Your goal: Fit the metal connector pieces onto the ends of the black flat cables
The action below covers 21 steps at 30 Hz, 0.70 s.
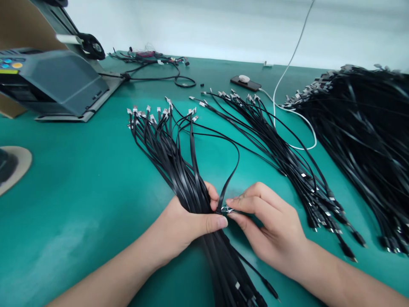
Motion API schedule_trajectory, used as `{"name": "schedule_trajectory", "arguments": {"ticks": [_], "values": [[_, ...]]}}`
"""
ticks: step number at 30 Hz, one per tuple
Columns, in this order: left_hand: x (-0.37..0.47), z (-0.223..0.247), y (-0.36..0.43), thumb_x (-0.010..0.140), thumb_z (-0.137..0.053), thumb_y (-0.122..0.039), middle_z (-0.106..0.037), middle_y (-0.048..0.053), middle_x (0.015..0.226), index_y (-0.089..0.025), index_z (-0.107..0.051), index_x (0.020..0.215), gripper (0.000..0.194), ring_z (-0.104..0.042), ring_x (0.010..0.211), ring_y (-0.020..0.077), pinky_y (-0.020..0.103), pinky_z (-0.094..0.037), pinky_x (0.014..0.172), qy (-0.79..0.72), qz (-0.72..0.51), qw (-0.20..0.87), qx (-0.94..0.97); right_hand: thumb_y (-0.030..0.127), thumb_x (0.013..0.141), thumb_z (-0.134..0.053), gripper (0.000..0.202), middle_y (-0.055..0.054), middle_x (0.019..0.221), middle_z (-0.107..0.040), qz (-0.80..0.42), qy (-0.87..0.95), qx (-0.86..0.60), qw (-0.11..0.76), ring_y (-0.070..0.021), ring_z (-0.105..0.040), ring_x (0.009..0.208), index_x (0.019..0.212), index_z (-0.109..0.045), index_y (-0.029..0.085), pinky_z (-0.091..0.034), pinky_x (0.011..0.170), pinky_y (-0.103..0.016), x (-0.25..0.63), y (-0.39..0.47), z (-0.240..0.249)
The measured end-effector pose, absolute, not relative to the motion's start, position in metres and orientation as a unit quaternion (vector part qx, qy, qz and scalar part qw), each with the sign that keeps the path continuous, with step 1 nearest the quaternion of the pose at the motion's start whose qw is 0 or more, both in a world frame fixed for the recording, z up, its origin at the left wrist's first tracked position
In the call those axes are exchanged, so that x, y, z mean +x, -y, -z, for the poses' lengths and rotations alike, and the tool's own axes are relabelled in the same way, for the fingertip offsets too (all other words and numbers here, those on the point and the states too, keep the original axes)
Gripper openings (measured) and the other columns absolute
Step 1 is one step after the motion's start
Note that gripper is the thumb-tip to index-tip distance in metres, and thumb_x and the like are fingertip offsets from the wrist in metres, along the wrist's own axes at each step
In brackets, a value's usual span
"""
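Note:
My left hand [188, 221] is wrapped around a thick bundle of flat black cables [188, 183], its thumb lying across the front. Silver plugs with pale tags [153, 117] fan out at the bundle's far end. Just right of the bundle, my right hand [271, 221] pinches a small shiny piece [226, 209] between thumb and fingers; its kind is unclear. One cable [234, 164] curves away from the bundle and comes down beside my left thumb, close to that shiny piece. Below my hands, the cables' near ends run off the bottom edge, and a single black connector [270, 288] sticks out.
To the right lie a second bundle of black cables [277, 145] and a larger heap [358, 123]. A white cord [315, 132] loops between them near a phone [246, 83]. A grey machine [64, 83] stands left, with tangled wires [153, 64] at the back and a round object [19, 164] at the left edge.

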<state>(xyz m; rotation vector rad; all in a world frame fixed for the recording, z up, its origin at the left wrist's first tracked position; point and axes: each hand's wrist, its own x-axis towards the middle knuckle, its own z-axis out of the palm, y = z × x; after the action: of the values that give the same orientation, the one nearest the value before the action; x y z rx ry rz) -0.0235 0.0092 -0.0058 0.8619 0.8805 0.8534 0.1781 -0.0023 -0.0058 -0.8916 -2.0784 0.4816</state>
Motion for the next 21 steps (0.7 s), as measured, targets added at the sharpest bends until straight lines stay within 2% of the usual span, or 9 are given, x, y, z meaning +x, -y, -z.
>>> {"name": "schedule_trajectory", "arguments": {"ticks": [7,9,12,14,17,19,21], "values": [[-0.026,0.006,-0.008,0.065,-0.09,-0.021,-0.058,-0.005,0.078,-0.022,-0.061,0.086,0.036,-0.052,0.07,0.0104,0.021,-0.04,0.062,-0.415,-0.369,0.727,0.404,0.009,0.094,-0.061,0.02,-0.001,0.087,-0.061,-0.208,0.816,-0.361,0.4,-0.013,-0.06,0.077,0.11,-0.063,0.021,-0.053,0.067,-0.026,0.182,-0.003,0.002],[-0.025,0.004,-0.008,0.064,-0.091,-0.021,-0.059,-0.005,0.079,-0.022,-0.061,0.087,0.038,-0.051,0.07,0.0105,0.022,-0.04,0.062,-0.419,-0.366,0.727,0.403,0.008,0.091,-0.063,0.022,-0.004,0.096,-0.064,-0.203,0.802,-0.364,0.428,-0.0142,-0.062,0.086,0.11,-0.062,0.02,-0.054,0.073,-0.027,0.183,-0.004,0.0],[-0.024,0.001,-0.008,0.063,-0.091,-0.022,-0.058,-0.005,0.079,-0.021,-0.062,0.086,0.037,-0.052,0.072,0.0106,0.022,-0.04,0.064,-0.432,-0.376,0.717,0.397,0.009,0.091,-0.06,0.023,-0.009,0.118,-0.063,-0.232,0.803,-0.336,0.434,-0.0194,-0.061,0.112,0.111,-0.059,0.02,-0.054,0.09,-0.031,0.181,-0.004,-0.002],[-0.024,0.0,-0.008,0.063,-0.091,-0.023,-0.059,-0.005,0.078,-0.02,-0.062,0.085,0.037,-0.053,0.074,0.0111,0.022,-0.041,0.067,-0.432,-0.383,0.713,0.398,0.01,0.093,-0.057,0.022,-0.009,0.12,-0.064,-0.274,0.808,-0.308,0.421,-0.0196,-0.06,0.117,0.113,-0.056,0.02,-0.053,0.095,-0.031,0.178,-0.003,-0.002],[-0.026,0.001,-0.008,0.065,-0.091,-0.029,-0.06,-0.004,0.078,-0.019,-0.062,0.088,0.038,-0.054,0.074,0.0122,0.024,-0.042,0.068,-0.415,-0.363,0.726,0.411,0.014,0.096,-0.054,0.018,-0.003,0.101,-0.068,-0.281,0.795,-0.337,0.419,-0.0144,-0.066,0.094,0.112,-0.055,0.022,-0.054,0.083,-0.026,0.177,-0.004,0.0],[-0.027,0.001,-0.006,0.07,-0.087,-0.035,-0.062,-0.003,0.077,-0.02,-0.062,0.091,0.036,-0.056,0.073,0.0128,0.026,-0.042,0.069,-0.421,-0.356,0.724,0.414,0.019,0.096,-0.054,0.012,-0.002,0.092,-0.067,-0.218,0.785,-0.415,0.404,-0.0147,-0.065,0.082,0.108,-0.056,0.022,-0.053,0.074,-0.026,0.185,-0.011,0.003],[-0.027,0.001,-0.004,0.075,-0.083,-0.037,-0.065,-0.001,0.075,-0.02,-0.06,0.093,0.034,-0.057,0.072,0.0137,0.026,-0.042,0.068,-0.438,-0.354,0.724,0.398,0.023,0.097,-0.053,0.009,-0.004,0.089,-0.067,-0.115,0.78,-0.506,0.349,-0.0192,-0.064,0.08,0.104,-0.058,0.02,-0.051,0.072,-0.031,0.199,-0.024,0.009]]}}
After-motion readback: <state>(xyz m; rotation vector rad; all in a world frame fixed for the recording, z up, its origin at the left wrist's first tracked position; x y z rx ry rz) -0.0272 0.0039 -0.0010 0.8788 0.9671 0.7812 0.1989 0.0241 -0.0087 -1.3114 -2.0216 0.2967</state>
